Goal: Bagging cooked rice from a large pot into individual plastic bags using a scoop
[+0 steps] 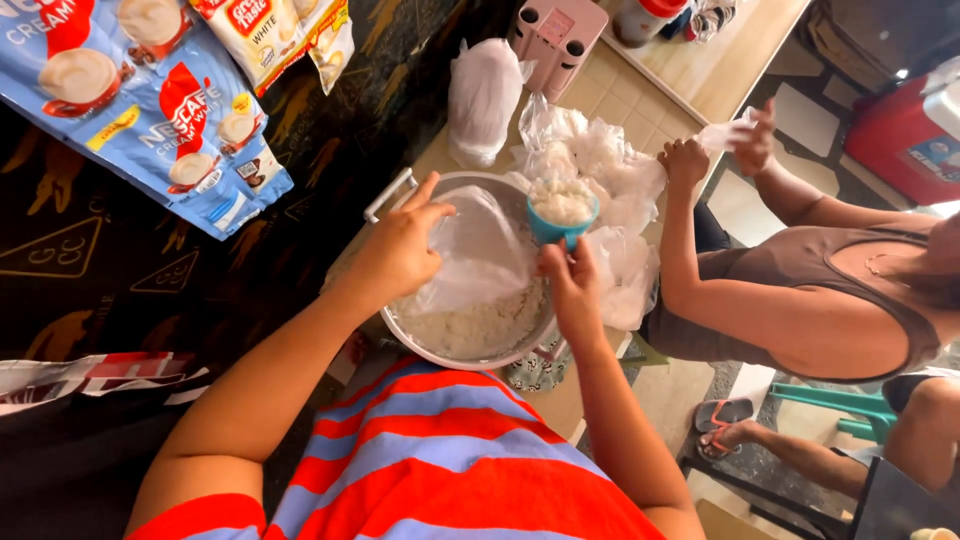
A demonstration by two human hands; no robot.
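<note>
A small blue cup (562, 228) heaped with cooked white rice (562, 200) sits upright over the far right rim of a large metal basin (455, 355), its mouth facing up. The right hand (572, 285) holds it from below, fingers clamped together around the cup's base, so most of the cup wall is hidden and only the rim and a strip of blue show.

Just left of the cup, the left hand (400, 250) holds a thin clear plastic bag (475, 255) over the basin, fingers pinched on the bag's upper edge with the forefinger pointing away. The bag hangs slack, its long axis running from the hand down towards the near right of the basin; whether anything lies in it is hard to make out. Beneath it the basin holds a layer of white rice (480, 325) in its near half.

Beyond the basin, on the tan counter (620, 70), lies a pile of filled, knotted clear bags (600, 160), and left of the pile stands a taller white bag (482, 95). A pink plastic holder (557, 35) stands further back, cut off by the top edge.

Right of the basin, another person's hands (685, 160) work a clear bag. Left of the basin hang blue sachet strips (170, 110).
</note>
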